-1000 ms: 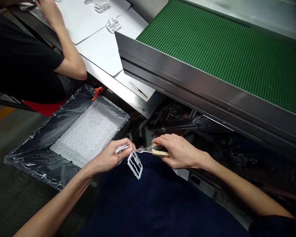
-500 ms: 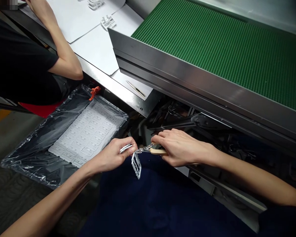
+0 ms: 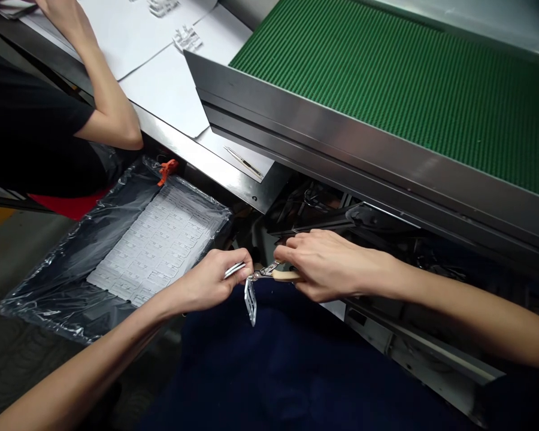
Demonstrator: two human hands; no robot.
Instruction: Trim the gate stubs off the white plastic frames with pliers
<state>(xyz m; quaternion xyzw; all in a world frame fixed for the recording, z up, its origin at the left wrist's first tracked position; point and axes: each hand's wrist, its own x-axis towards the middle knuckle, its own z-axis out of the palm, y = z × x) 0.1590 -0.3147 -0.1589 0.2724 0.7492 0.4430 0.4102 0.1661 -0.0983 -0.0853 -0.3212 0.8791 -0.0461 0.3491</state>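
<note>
My left hand is closed, pinching white plastic parts. One slotted white plastic part hangs below the fingertips, and the edges of flat white pieces poke out at the back of the grip. My right hand is wrapped round the pale handles of nippers. The metal jaws of the nippers touch or nearly touch the white part at my left fingertips; whether they bite on it is too small to tell. Both hands are above my dark blue clothing.
At left stands a bin lined with clear plastic, holding rows of flat white parts; an orange clip grips its rim. A co-worker's arm rests at the metal table with paper and a pen. A green conveyor belt runs behind.
The hanging white part has turned more edge-on and my left hand has shifted slightly right. The view has moved a little; the nippers stay at the part.
</note>
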